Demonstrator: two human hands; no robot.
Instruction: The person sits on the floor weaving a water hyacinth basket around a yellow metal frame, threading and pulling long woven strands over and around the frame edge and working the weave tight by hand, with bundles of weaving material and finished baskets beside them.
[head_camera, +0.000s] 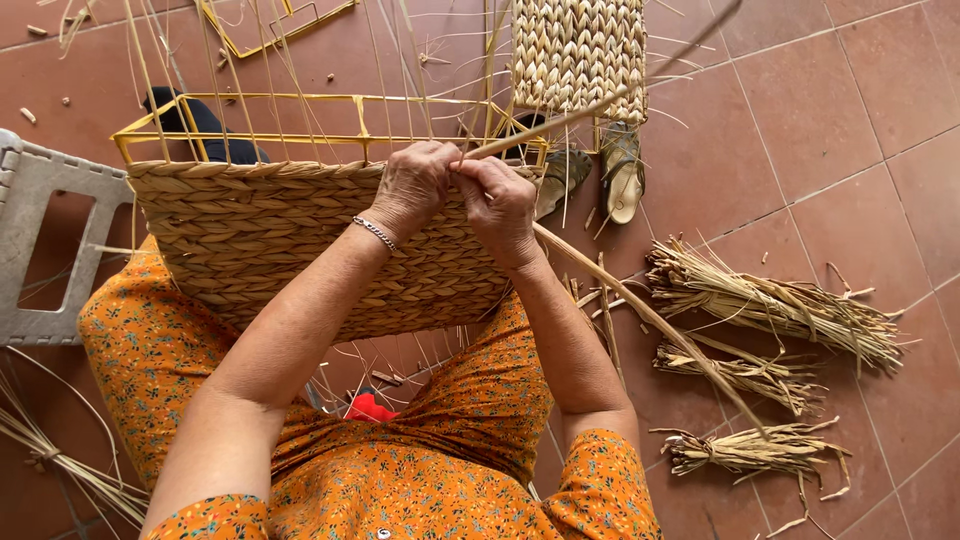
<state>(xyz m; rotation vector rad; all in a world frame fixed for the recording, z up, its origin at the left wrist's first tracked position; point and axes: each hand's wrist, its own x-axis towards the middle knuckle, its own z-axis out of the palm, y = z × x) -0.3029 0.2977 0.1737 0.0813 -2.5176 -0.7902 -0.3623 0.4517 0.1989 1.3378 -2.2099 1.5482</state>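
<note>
Two hands meet at the top edge of a half-woven basket, the largest thing here, which rests on the person's lap in orange flowered cloth. Its woven straw wall reaches just below both hands; above them the yellow wire frame stands bare, with thin upright strands rising through it. A grey plastic stool lies well out beyond the left hand, on the tiled floor. Beyond the right hand, three bundles of dried straw lie on the tiles, and a second woven piece stands further ahead, with a pair of sandals beneath it. The left hand, a silver bracelet at its wrist, is clenched on the rim. The right hand, touching it, pinches a long straw strand that trails back past the right forearm.
</note>
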